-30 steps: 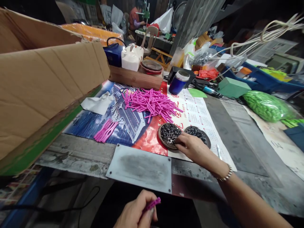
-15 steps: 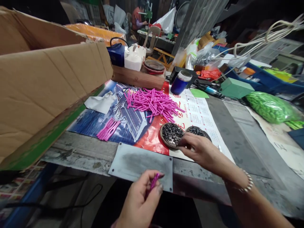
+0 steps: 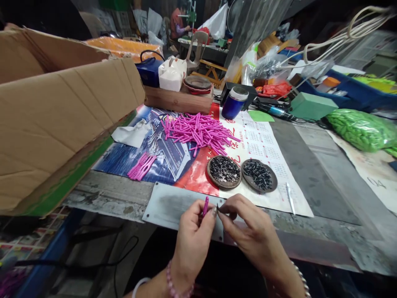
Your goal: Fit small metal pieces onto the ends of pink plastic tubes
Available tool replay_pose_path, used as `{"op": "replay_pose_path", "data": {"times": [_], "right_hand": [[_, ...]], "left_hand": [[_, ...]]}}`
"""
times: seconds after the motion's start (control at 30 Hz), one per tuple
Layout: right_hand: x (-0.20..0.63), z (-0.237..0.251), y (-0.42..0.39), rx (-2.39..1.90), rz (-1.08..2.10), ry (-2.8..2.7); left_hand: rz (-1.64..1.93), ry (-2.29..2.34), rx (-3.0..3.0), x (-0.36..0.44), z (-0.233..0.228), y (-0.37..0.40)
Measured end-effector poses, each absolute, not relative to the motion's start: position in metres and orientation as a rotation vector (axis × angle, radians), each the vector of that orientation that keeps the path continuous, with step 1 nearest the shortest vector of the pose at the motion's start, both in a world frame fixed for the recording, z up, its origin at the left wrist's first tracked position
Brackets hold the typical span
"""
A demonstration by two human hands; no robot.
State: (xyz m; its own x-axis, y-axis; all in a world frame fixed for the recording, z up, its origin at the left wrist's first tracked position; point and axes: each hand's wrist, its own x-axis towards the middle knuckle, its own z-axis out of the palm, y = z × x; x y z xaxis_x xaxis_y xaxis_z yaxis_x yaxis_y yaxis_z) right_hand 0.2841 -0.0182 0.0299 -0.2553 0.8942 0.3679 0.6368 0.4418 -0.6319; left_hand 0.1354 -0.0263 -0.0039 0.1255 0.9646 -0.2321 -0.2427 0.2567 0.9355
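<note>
My left hand [image 3: 190,238] pinches a short pink plastic stick [image 3: 205,205] upright at the table's near edge. My right hand [image 3: 248,229] is close beside it and holds a tiny dark metal piece [image 3: 218,208] at its fingertips, next to the stick. Just beyond the hands sit two round brown dishes [image 3: 224,171] [image 3: 259,175] of small dark metal parts. A heap of pink sticks [image 3: 200,132] lies farther back on a printed poster [image 3: 173,157]. A small aligned bundle of pink sticks [image 3: 142,166] lies to the left.
A large open cardboard box [image 3: 62,111] fills the left. A grey metal plate [image 3: 173,205] lies under the hands. A blue cup [image 3: 234,103], a wooden block [image 3: 178,103], a green bag [image 3: 362,130] and clutter stand behind. Another person [image 3: 178,22] works far back.
My right hand left the dishes and came back toward me with a small metal piece. My left hand rose with the pink stick, and both hands met at the table edge.
</note>
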Motion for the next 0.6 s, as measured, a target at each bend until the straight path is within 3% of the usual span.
{"op": "replay_pose_path", "data": {"times": [0.6], "right_hand": [[0.298,0.026,-0.053,-1.059,0.142,-2.082]], "left_hand": [[0.722,0.737,0.429,0.128,0.014,-0.042]]}}
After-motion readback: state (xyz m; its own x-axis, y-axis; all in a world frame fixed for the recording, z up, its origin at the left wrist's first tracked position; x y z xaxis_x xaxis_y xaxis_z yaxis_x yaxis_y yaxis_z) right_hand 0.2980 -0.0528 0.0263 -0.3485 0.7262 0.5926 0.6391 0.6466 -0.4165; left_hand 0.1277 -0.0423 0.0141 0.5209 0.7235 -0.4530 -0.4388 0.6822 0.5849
